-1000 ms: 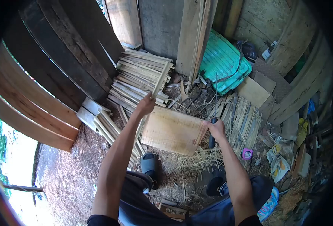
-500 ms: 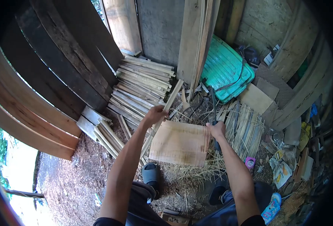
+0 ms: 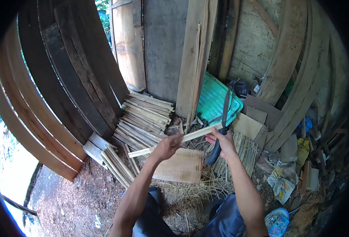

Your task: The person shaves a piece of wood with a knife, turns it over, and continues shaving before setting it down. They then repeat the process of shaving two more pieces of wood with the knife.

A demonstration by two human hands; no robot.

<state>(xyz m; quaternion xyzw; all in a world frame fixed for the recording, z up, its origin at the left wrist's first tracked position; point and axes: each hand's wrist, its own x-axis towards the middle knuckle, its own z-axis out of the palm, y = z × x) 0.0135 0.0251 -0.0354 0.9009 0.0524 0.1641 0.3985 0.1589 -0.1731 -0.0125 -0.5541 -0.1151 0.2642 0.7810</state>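
A pale wooden or bamboo strip (image 3: pixel 200 133) slants across in front of me, above a flat wooden board (image 3: pixel 178 165). My left hand (image 3: pixel 167 148) grips the strip near its left part. The strip's far end rests at the fingers of my right hand (image 3: pixel 223 143), which also holds a knife (image 3: pixel 214 153) by its dark handle, blade pointing up. Stacks of similar strips (image 3: pixel 146 114) lie on the ground beyond my left hand. More thin strips (image 3: pixel 241 154) lie to the right of my right hand.
A green plastic panel (image 3: pixel 218 98) leans beside an upright plank (image 3: pixel 188 67). Curved boards (image 3: pixel 73 79) stand along the left. Cardboard (image 3: pixel 246 126), scraps and a plastic wrapper (image 3: pixel 281 183) lie at the right. A blue packet (image 3: pixel 277 223) is at the lower right.
The strip has swung from steep to nearly level, its far end now at my right hand. The knife has risen off the board with its blade up. The view has shifted.
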